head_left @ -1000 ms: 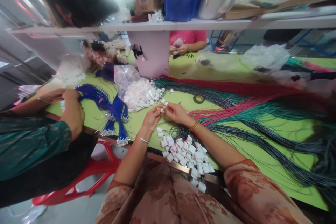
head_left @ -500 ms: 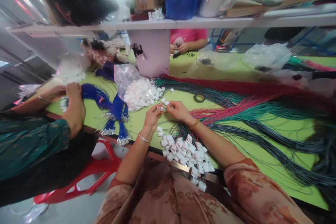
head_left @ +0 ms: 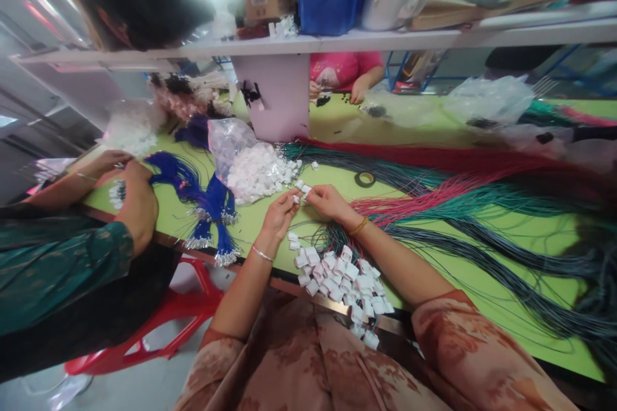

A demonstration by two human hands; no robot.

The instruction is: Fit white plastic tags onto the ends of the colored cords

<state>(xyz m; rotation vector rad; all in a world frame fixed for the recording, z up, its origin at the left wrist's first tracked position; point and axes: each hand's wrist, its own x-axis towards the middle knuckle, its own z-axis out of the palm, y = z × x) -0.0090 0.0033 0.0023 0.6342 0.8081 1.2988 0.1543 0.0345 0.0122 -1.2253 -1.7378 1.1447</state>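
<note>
My left hand (head_left: 279,214) is closed in a pinch around a small white plastic connector (head_left: 295,199). Just to its right, my right hand (head_left: 331,201) has thumb and forefinger together on another white connector (head_left: 306,189); the fingertips of both hands nearly meet. Any wire between them is too fine to make out. Beyond the fingers, a clear bag (head_left: 231,138) spills loose white connectors (head_left: 255,173). Below my hands lies a heap of white connectors on wires (head_left: 337,276), partly over the table edge. Red and green wires (head_left: 385,209) run out from beside my right wrist.
A roll of dark tape (head_left: 365,180) and long dark wire bundles (head_left: 491,257) lie to the right. Blue wire bundles (head_left: 214,205) lie left, beside a co-worker's hands (head_left: 137,183). Across the table is another person's hand (head_left: 359,88). A shelf (head_left: 270,45) spans above.
My hands stay nearly in place, fingers still pinched. The co-worker across the table has moved one hand to the right, away from the other. The left neighbour's hands shifted slightly.
</note>
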